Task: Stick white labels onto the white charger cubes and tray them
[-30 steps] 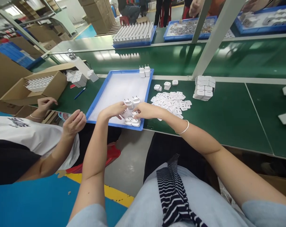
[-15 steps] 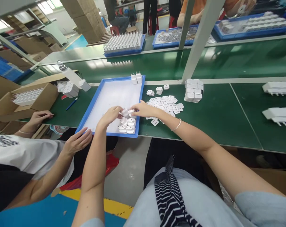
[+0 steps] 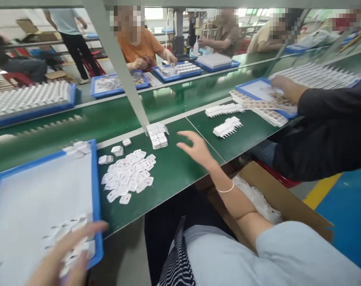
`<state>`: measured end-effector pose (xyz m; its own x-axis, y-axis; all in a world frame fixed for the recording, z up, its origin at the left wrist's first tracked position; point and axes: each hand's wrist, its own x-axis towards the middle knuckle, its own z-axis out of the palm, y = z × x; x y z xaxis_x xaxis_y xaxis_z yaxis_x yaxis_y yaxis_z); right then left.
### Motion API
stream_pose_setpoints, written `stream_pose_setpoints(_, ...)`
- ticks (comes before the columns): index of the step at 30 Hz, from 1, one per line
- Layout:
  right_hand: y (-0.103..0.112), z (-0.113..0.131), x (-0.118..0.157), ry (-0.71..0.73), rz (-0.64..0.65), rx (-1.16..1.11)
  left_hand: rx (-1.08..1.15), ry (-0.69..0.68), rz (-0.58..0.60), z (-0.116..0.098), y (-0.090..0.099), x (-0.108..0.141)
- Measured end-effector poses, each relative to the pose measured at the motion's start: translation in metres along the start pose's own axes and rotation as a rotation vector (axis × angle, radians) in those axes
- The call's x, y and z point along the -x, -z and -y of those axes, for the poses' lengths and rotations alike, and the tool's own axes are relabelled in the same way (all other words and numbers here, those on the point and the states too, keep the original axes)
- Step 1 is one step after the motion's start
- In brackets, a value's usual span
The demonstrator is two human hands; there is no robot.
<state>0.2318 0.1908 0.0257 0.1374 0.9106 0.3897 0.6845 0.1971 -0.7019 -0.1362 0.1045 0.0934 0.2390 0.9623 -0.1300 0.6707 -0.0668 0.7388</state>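
- Right hand (image 3: 198, 150) — fingers spread, empty, hovering above green bench right of the loose white caps (image 3: 127, 174).
- Left hand (image 3: 68, 254) blurred over blue tray (image 3: 94, 178) beside caps — grip unreadable; white plugs (image 3: 71, 234) beneath it.

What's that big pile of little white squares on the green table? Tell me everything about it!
The pile of white squares is a loose heap of small flat pieces, glossy like plastic, many with a small cut-out. They overlap at all angles, flat on the green table, just right of the blue tray. A few small stacks sit apart behind it. Nothing touches the pile: the right hand hovers open to its right, and the blurred left hand is over the tray's near corner.
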Motion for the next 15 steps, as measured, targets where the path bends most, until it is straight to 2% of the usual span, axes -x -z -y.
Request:
stream_pose_setpoints(2,0.044,-0.051,0.0,-0.168,-0.147,0.137,0.09,-0.001,0.068,-0.029,-0.044,-0.006)
stream_pose_setpoints(4,0.075,-0.091,-0.002,-0.319,-0.244,0.264,0.193,0.008,0.146,-0.053,-0.09,-0.009)
stream_pose_setpoints(6,0.09,-0.116,-0.008,-0.416,-0.267,0.356,0.307,0.038,0.235,-0.062,-0.133,-0.007)
stream_pose_setpoints(9,0.087,-0.131,-0.017,-0.498,-0.258,0.445,0.48,0.096,0.371,-0.049,-0.181,0.001)
stream_pose_setpoints(12,0.075,-0.13,-0.022,-0.554,-0.265,0.489,0.552,0.128,0.383,-0.03,-0.205,0.002)
stream_pose_setpoints(15,0.072,-0.123,-0.015,-0.559,-0.243,0.463,0.555,0.121,0.377,-0.025,-0.205,-0.002)
